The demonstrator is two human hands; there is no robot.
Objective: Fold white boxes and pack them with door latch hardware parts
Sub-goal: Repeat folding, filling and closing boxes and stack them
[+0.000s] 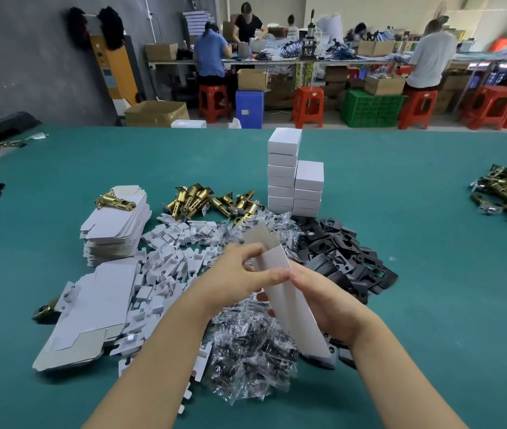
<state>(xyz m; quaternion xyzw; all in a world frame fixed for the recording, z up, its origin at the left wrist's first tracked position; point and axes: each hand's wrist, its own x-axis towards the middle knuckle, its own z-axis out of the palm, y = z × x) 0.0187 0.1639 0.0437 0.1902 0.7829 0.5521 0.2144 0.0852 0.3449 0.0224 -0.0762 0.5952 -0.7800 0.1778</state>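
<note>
- A worker's left hand [240, 275] and right hand [323, 301] hold a half-folded white box [292, 301] above the green table [416, 243], fingers of both curled round its long sides, the upper flap standing open.
- Beneath the hands lies a heap of clear plastic bags [252, 351] holding small dark parts.
- Left of it, flat box blanks [116, 224] sit stacked, one brass latch [114, 200] resting on top; small white cardboard inserts [165, 264] spill beside them.
- More brass latches [215, 201] lie just beyond, next to two stacks of finished white boxes [294, 178].
- Black plates [342, 252] are piled to the right.
</note>
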